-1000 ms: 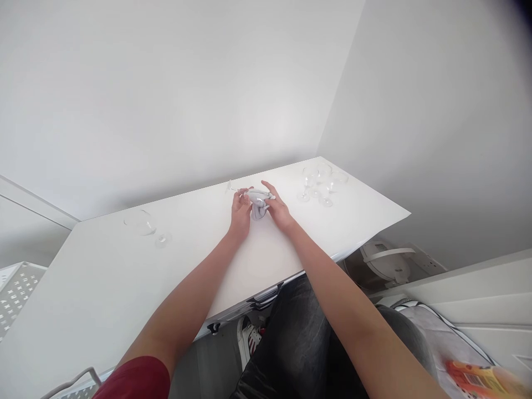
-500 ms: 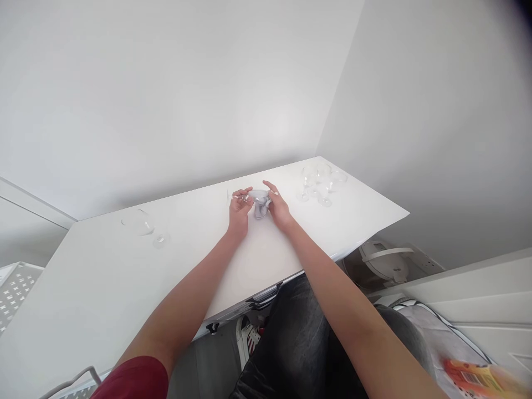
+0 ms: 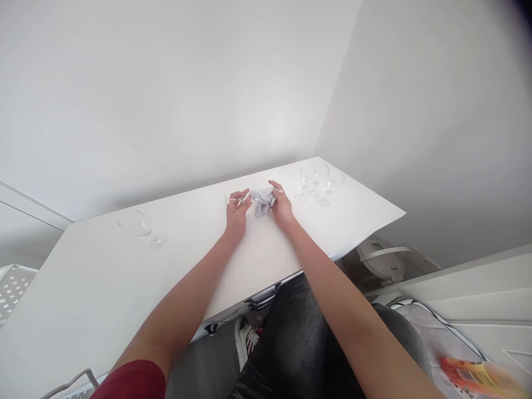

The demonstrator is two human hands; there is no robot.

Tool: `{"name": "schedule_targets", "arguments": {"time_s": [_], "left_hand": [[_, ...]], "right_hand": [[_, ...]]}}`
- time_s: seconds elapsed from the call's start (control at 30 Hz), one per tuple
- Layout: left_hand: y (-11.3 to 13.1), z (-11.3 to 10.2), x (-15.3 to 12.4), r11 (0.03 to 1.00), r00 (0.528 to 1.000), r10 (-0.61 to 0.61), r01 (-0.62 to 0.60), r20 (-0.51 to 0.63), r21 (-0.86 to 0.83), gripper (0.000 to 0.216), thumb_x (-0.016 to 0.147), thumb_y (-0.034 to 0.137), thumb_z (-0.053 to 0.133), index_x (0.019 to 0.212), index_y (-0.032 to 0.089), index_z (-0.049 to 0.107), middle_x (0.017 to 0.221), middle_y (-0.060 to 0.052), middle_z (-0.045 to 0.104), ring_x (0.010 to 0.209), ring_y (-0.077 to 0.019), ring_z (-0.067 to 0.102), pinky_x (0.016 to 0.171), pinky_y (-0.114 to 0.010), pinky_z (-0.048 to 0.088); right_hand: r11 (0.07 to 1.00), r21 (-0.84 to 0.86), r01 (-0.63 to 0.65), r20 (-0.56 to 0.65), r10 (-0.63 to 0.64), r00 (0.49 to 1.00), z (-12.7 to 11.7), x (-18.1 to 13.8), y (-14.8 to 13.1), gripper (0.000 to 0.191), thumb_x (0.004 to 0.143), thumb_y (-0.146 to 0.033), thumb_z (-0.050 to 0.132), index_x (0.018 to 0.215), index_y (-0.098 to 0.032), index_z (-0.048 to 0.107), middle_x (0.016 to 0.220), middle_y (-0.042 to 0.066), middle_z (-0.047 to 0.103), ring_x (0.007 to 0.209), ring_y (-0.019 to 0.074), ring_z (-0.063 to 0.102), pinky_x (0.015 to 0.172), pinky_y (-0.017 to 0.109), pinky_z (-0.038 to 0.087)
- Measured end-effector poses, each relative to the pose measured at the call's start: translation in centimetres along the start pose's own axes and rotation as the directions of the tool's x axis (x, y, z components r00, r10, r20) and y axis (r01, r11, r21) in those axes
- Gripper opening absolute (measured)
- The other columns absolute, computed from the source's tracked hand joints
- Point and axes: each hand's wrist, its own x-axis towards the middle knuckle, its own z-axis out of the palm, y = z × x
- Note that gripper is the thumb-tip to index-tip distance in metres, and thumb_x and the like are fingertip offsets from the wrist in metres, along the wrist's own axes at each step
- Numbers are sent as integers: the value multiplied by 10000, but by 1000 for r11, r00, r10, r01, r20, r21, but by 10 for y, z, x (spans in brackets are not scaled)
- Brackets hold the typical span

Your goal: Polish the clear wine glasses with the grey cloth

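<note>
Over the middle of the table, my left hand [image 3: 236, 213] is closed around a clear stemmed glass [image 3: 233, 199], which is tilted nearly sideways. One thin end of the glass sticks out to the left of the fingers. My right hand [image 3: 282, 208] is closed on a crumpled light grey cloth [image 3: 262, 202], its index finger raised. The cloth lies against the right end of the glass and hides most of it. Both hands are a short way apart, with the cloth between them.
Several clear stemmed glasses [image 3: 322, 180] stand together at the table's right end. Another stemmed glass [image 3: 143, 226] is on the left part of the white table [image 3: 103, 288]. A wall [image 3: 187, 83] runs along the back edge. Below right is a white rounded appliance [image 3: 384, 260].
My right hand and the cloth have shifted slightly to the right, away from my left hand. The cloth is bunched differently. The view has turned a little.
</note>
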Motion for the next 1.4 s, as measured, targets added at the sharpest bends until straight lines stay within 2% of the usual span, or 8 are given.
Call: {"name": "schedule_targets", "arguments": {"time_s": [0.17, 0.37, 0.6, 0.7, 0.83, 1.0, 1.2, 1.4], "left_hand": [[1, 1, -4, 996, 999, -21, 17, 48, 88, 437, 759, 382, 907, 1032, 248, 593, 1475, -100, 630, 1148, -233, 669, 1054, -418, 461], [-2, -2, 0, 997, 994, -14, 5, 106, 79, 459, 731, 386, 915, 1019, 248, 585, 1377, -82, 647, 1206, -226, 612, 973, -360, 489], [0, 0, 0, 997, 995, -10, 2, 99, 77, 434, 710, 347, 933, 967, 232, 602, 1328, -99, 681, 1294, -264, 624, 1064, -412, 462], [1, 2, -2, 998, 997, -21, 16, 73, 63, 442, 720, 374, 927, 964, 226, 589, 1365, -127, 670, 1361, -281, 592, 1077, -423, 457], [1, 1, -2, 994, 994, 0, -12, 108, 105, 441, 725, 392, 921, 949, 235, 575, 1368, -121, 671, 1464, -289, 506, 1065, -404, 461], [2, 0, -4, 991, 985, -20, -3, 171, 132, 467, 692, 399, 940, 948, 235, 584, 1342, -113, 687, 1363, -290, 580, 1027, -406, 475], [1, 3, -4, 978, 989, -21, -10, 149, 206, 453, 670, 367, 952, 919, 225, 601, 1332, -126, 704, 1345, -310, 596, 1046, -450, 464], [3, 3, -4, 992, 993, -51, 38, 107, 124, 398, 755, 417, 903, 944, 221, 613, 1403, -125, 674, 1347, -309, 623, 1085, -461, 467]], "right_hand": [[994, -109, -31, 104, 42, 994, 0, -4, 4, 490, 933, -510, 650, 1402, -373, 626, 865, -25, 590, 844, 163, 567, 765, 259, 481], [990, -20, -139, 223, 140, 965, 1, -3, -2, 456, 913, -513, 667, 1319, -306, 661, 979, 15, 685, 919, 214, 614, 774, 312, 502], [984, 156, -89, 81, 78, 994, -2, 3, -4, 291, 866, -408, 685, 1120, -267, 684, 834, 8, 585, 809, 190, 571, 702, 298, 493], [984, 168, -56, 30, 52, 998, -3, 4, -2, 337, 876, -393, 677, 1197, -291, 676, 854, -6, 572, 805, 171, 554, 696, 279, 475], [994, 81, -69, 87, 61, 994, -2, 1, 0, 450, 897, -406, 677, 1338, -323, 646, 846, -21, 590, 823, 170, 559, 711, 269, 460], [983, 76, -166, 235, 144, 961, -4, -1, -7, 402, 861, -391, 662, 1234, -248, 711, 846, 9, 653, 792, 197, 585, 688, 299, 472], [973, 175, -147, 82, 135, 987, -6, 5, -7, 249, 803, -303, 659, 1032, -223, 712, 781, 1, 574, 722, 177, 555, 643, 285, 464], [978, 205, -49, -73, 65, 995, -8, 8, -2, 204, 782, -271, 645, 980, -234, 677, 778, 1, 525, 705, 174, 511, 633, 289, 456]]}}
